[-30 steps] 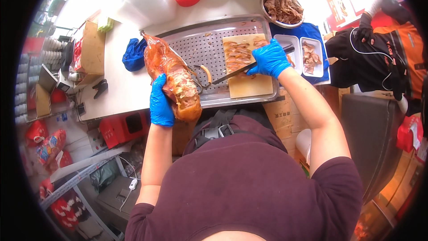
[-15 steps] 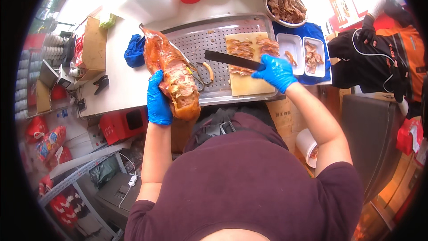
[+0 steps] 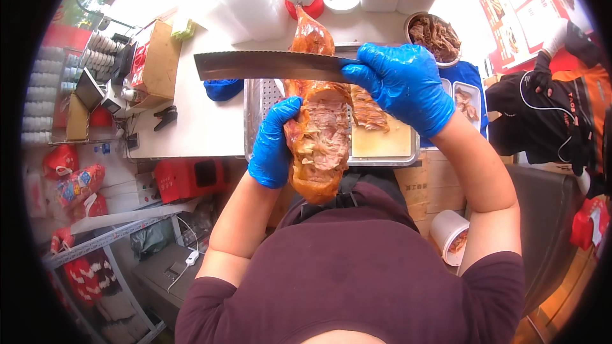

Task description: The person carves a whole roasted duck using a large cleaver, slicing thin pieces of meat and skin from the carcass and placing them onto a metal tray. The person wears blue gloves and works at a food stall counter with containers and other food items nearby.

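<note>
Carving step: left hand point(image 3: 274, 146) grips the roast duck point(image 3: 319, 140), right hand point(image 3: 405, 83) clasps the cleaver point(image 3: 268, 65) raised across it; next likely needs a steady downward slice

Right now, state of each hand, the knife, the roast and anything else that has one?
left hand: gloved, gripping roast
right hand: gloved, gripping knife handle
knife: raised, blade level across roast
roast: lifted, cut side showing meat
tray: on counter, holds cutting board with slices
bowl: full of meat pieces
</note>
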A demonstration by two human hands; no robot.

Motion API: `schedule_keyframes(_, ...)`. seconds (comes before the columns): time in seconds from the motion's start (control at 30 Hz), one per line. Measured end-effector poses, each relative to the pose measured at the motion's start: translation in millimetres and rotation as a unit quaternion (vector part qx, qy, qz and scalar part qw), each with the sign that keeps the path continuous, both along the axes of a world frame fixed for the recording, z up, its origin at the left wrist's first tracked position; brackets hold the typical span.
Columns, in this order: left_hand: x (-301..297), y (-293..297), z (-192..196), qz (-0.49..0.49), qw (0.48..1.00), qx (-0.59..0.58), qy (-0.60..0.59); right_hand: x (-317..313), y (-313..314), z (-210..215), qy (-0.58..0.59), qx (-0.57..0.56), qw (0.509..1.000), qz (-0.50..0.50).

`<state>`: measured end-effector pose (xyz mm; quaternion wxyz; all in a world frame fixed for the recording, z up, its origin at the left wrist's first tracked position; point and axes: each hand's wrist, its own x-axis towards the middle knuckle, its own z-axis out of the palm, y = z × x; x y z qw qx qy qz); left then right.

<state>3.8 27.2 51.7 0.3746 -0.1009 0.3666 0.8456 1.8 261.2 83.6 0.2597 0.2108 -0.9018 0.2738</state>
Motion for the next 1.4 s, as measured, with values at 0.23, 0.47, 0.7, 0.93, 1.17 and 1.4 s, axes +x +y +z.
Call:
schedule_keyframes(0.23,4.3,9.7,15.6,0.0,0.999,0.005,0.035,-0.4,-3.6,1.7,-0.009,0.003,1.0,0.011)
schedule_keyframes(0.47,5.5,8.6,17.6,-0.007,0.999,0.028,0.02,-0.8,-4.3,-0.3,-0.005,0.001,1.0,0.028)
schedule_keyframes(0.7,6.6,9.7,20.2,-0.006,1.0,0.011,0.004,4.2,16.3,-11.4,-0.031,0.005,0.998,0.047)
schedule_keyframes(0.93,1.4,4.0,23.1,-0.021,0.999,0.047,-0.017,5.2,26.1,-20.4,-0.061,0.031,0.995,0.068)
schedule_keyframes(1.17,1.4,4.6,21.1,-0.032,0.996,0.082,-0.031,10.7,27.6,-34.4,-0.085,0.014,0.994,0.068)
schedule_keyframes(1.4,0.1,16.9,-2.3,-0.014,0.998,0.018,-0.053,8.0,18.3,-41.3,-0.135,0.03,0.99,0.015)
